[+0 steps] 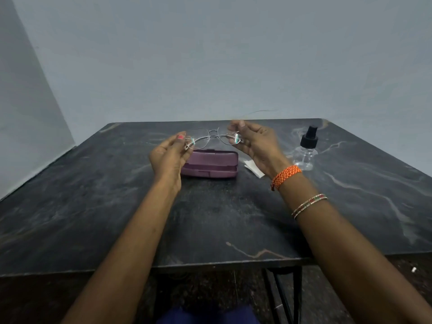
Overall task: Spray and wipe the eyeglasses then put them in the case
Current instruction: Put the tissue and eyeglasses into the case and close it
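Thin metal-framed eyeglasses (213, 136) hang in the air above the table, lenses facing away from me. My left hand (168, 157) pinches the left end of the frame, and my right hand (256, 143) pinches the right end. Just below the glasses a purple eyeglass case (211, 164) lies shut on the table. A small clear spray bottle (306, 149) with a black pump top stands to the right of my right hand. A white wiping cloth (253, 168) lies between the case and the bottle, partly hidden by my right wrist.
The dark marble-patterned table (210, 218) reaches to a grey wall behind. Its front edge runs near my elbows, with black metal legs (287, 298) beneath on the right. Bracelets circle my right wrist.
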